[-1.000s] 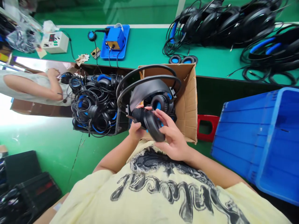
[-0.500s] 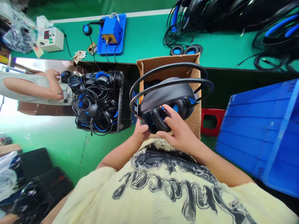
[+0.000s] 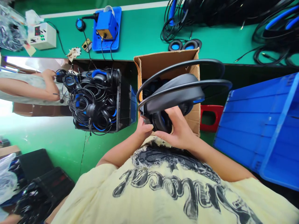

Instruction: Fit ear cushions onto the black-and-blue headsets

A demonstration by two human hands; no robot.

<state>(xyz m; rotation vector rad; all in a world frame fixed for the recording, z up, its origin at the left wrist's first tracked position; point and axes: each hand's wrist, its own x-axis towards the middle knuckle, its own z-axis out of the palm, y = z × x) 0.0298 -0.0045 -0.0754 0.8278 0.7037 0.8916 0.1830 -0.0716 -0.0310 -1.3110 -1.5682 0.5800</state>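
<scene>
cream printed t-shirt [image 3: 140,199] lies nearest. the left hand [image 3: 143,129] grasps one ear cup [image 3: 154,121] of black over-ear headphones [image 3: 177,98], its fingers mostly hidden; the right hand [image 3: 181,129] is curled around the same cup's cushion [image 3: 160,122]. the headphones are over an open cardboard box [image 3: 165,60], their twin headband tubes [image 3: 216,81] reaching past its right edge. a black crate [image 3: 124,104] heaped with headsets [image 3: 91,109] stands left, a blue bin [image 3: 243,124] right. farther off, a green workbench [image 3: 140,31] bears a blue tray [image 3: 97,46] and loose ear cushions [image 3: 175,46].

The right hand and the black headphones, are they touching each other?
Touching. The head view shows the right hand gripping the headphones by one ear cushion.
</scene>
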